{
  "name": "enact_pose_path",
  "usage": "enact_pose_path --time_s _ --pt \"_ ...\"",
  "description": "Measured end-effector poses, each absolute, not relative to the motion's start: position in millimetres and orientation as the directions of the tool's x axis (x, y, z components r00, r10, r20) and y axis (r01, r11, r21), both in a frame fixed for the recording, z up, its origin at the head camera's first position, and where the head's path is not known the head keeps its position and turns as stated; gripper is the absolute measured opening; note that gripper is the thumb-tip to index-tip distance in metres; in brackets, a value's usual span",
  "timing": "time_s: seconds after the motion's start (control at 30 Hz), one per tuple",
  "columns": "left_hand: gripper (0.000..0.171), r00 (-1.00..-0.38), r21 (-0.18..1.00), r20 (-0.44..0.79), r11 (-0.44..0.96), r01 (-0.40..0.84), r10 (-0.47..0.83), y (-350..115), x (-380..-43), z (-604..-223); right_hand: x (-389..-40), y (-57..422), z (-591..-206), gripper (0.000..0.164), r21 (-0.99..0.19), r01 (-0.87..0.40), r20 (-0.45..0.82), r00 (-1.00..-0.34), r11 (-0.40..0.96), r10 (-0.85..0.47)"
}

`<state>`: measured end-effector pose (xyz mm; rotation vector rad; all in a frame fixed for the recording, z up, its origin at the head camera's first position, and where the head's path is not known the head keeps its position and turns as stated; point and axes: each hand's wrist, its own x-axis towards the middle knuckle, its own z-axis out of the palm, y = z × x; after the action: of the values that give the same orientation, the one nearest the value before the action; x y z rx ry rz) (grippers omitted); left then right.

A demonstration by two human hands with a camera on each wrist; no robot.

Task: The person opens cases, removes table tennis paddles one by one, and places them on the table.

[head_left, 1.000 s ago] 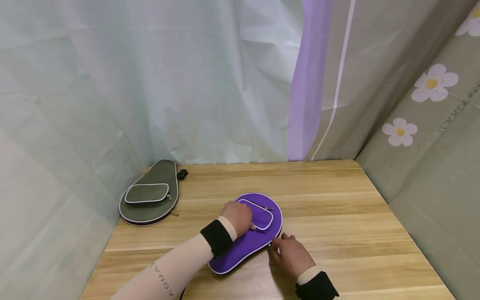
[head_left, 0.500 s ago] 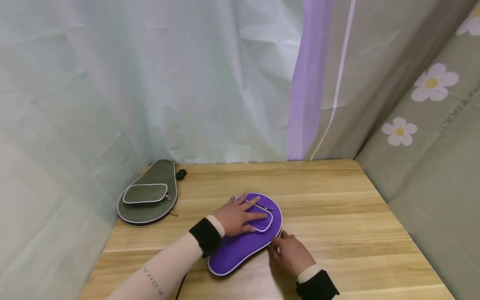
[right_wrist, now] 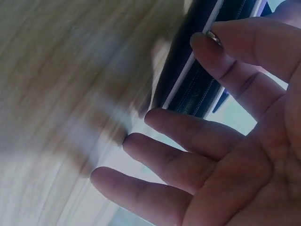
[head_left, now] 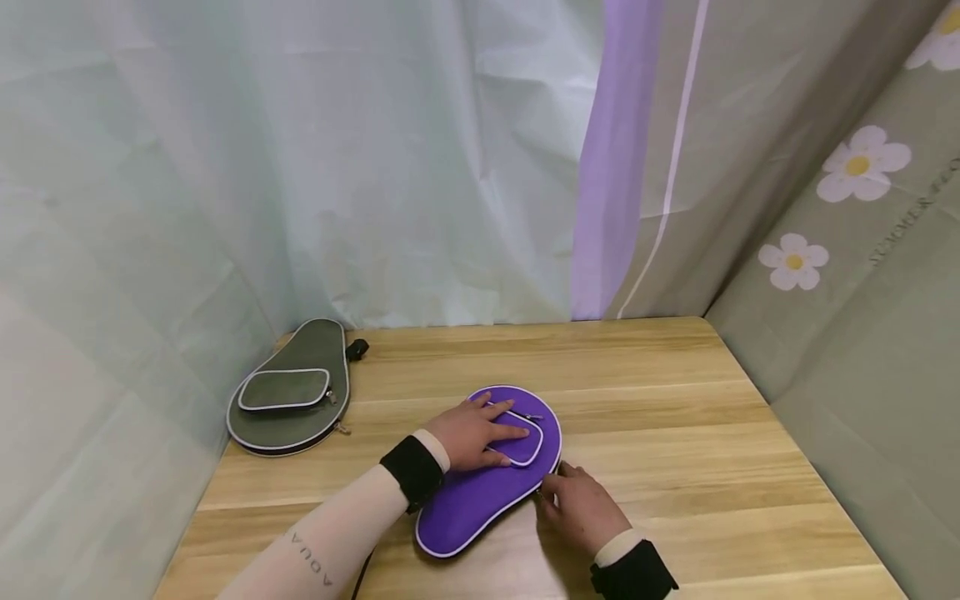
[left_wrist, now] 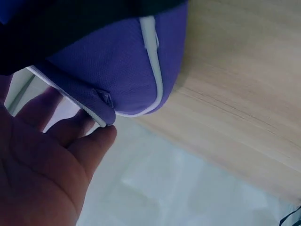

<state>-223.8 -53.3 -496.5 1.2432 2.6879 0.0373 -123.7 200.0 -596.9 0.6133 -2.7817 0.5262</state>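
Observation:
A purple table tennis bat case with white piping lies on the table, its rounded end away from me and its narrow end close by. My left hand rests on the case with fingers spread over its small front pocket. In the left wrist view, fingertips reach the pocket's piped edge. At the case's right side, my right hand pinches a small metal zipper pull between thumb and index finger. The other fingers of that hand extend toward the table beside the dark zipper band.
An olive-green bat case of the same shape lies at the table's back left, with a black strap at its side. Pale curtains hang behind the wooden table and along both sides. A thin black cord runs beneath my left forearm.
My left hand has gone from curled fingers at the pocket's near edge to lying spread over the pocket. The right hand keeps its pinch at the case's side.

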Motion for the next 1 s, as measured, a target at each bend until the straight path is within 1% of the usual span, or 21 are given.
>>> enact_pose_path --time_s 0.1,0.17,0.23,0.27,0.37,0.43,0.47,0.63,0.7,0.83,0.93,1.0 --pt "0.057 -0.653 0.093 -0.143 0.667 0.739 0.744 -52.8 -220.5 -496.4 -116.6 196.1 -579.8 0.033 -0.324 -0.45 0.309 -0.882 0.832 -0.356" --pt "0.057 -0.663 0.094 -0.133 0.676 0.731 0.736 -52.5 -218.3 -496.4 -111.4 192.6 -566.0 0.032 -0.357 -0.432 0.275 -0.896 0.828 -0.348" --pt "0.056 -0.673 0.089 -0.122 0.684 0.724 0.729 -51.9 -216.6 -496.4 -109.5 191.4 -560.6 0.032 -0.366 -0.424 0.26 -0.901 0.828 -0.347" --pt "0.056 -0.678 0.086 -0.116 0.688 0.721 0.726 -51.6 -215.7 -496.7 -108.7 190.4 -557.7 0.03 -0.388 -0.413 0.235 -0.909 0.824 -0.345" --pt "0.055 -0.695 0.078 -0.099 0.702 0.708 0.712 -50.7 -213.0 -498.2 -111.0 193.1 -568.5 0.028 -0.374 -0.437 0.25 -0.897 0.818 -0.365" --pt "0.055 -0.709 0.072 -0.088 0.715 0.696 0.699 -50.2 -211.1 -499.4 -115.2 195.9 -582.2 0.026 -0.348 -0.467 0.289 -0.878 0.813 -0.381" --pt "0.055 -0.717 0.074 -0.084 0.722 0.688 0.692 -49.9 -210.0 -499.9 -116.3 197.0 -585.6 0.024 -0.348 -0.476 0.284 -0.874 0.808 -0.393" --pt "0.055 -0.768 0.1 -0.062 0.769 0.631 0.638 -47.4 -205.6 -501.2 -115.7 197.2 -588.0 0.022 -0.33 -0.496 0.289 -0.863 0.803 -0.415" --pt "0.056 -0.789 0.103 -0.053 0.789 0.606 0.612 -45.6 -204.5 -502.0 -111.1 193.7 -576.8 0.024 -0.359 -0.487 0.274 -0.87 0.796 -0.409" --pt "0.056 -0.825 0.069 -0.039 0.825 0.561 0.564 -41.9 -202.4 -502.9 -109.2 191.2 -572.3 0.023 -0.399 -0.486 0.248 -0.874 0.778 -0.418" --pt "0.057 -0.844 0.045 -0.033 0.844 0.534 0.535 -39.9 -200.7 -502.5 -111.2 190.7 -578.4 0.021 -0.409 -0.471 0.209 -0.882 0.781 -0.423" --pt "0.057 -0.856 0.045 -0.028 0.856 0.514 0.516 -38.8 -200.2 -502.7 -114.6 192.4 -589.9 0.021 -0.385 -0.472 0.209 -0.882 0.793 -0.423"
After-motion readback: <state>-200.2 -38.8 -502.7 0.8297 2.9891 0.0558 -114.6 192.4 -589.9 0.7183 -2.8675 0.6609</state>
